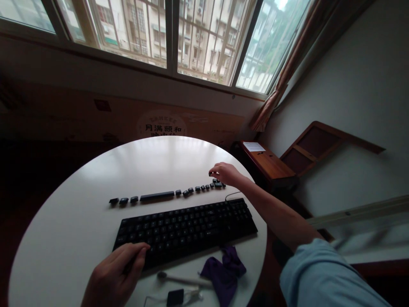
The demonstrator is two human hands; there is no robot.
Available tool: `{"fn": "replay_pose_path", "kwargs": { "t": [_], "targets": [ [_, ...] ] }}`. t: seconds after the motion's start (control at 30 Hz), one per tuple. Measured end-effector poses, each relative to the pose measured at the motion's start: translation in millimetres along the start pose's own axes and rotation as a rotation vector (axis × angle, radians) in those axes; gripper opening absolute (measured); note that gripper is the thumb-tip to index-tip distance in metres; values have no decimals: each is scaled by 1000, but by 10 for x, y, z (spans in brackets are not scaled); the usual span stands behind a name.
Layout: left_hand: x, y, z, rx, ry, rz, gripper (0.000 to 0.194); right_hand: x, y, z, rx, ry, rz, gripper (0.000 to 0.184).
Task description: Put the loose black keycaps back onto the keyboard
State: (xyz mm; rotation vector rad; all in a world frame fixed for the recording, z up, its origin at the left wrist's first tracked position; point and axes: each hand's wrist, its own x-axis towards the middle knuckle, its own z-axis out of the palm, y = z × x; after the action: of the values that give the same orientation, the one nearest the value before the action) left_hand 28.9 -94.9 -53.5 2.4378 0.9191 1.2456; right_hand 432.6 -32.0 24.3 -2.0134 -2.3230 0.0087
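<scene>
A black keyboard point(188, 230) lies across the white round table, its lower front row of keys dark and hard to make out. Beyond it runs a line of loose black keycaps point(124, 200), with a long spacebar point(156, 196) among them. My right hand point(225, 172) is closed in a pinch on a small black keycap point(210, 173), just above the right end of that line. At the keyboard's near left corner is my left hand point(116, 270), fingers curled and pressed together; what they hold, if anything, is hidden.
On the near side of the white table point(60, 238) lie a purple cloth point(223, 273), a dark-tipped brush point(185, 279) and a small black square object point(175, 297) beside thin wires. A wooden desk point(268, 164) with paper point(254, 146) stands beyond, right.
</scene>
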Motion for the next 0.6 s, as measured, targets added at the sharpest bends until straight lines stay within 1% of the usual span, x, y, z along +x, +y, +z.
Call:
{"fn": "replay_pose_path", "kwargs": {
  "t": [0.1, 0.17, 0.23, 0.3, 0.33, 0.43, 0.5, 0.6],
  "targets": [
    [-21, -33, 2, 7, -19, -27, 19, -498, 32, -219, 104, 86, -132, 20],
    [-23, -45, 7, 2, -16, -36, 21, -905, 46, -290, 158, 65, -175, 19],
    [-18, -56, 12, 3, -5, -32, 22, -1299, 37, -262, 182, 3, -165, 18],
    [-17, -74, 18, 25, -11, -23, 23, -1619, 4, -140, 180, -43, -118, 17],
    [-21, -88, 21, 38, -13, -20, 23, -1741, -20, -56, 170, -46, -86, 17],
    [-52, -143, 30, 73, -33, -23, 25, -1950, -106, 215, 110, 5, -10, 19],
    [-83, -175, 38, 89, -50, -41, 25, -1997, -163, 361, 61, 59, 14, 20],
    [-117, -187, 51, 89, -61, -80, 26, -2015, -228, 497, -20, 110, 18, 21]
  ]
}}
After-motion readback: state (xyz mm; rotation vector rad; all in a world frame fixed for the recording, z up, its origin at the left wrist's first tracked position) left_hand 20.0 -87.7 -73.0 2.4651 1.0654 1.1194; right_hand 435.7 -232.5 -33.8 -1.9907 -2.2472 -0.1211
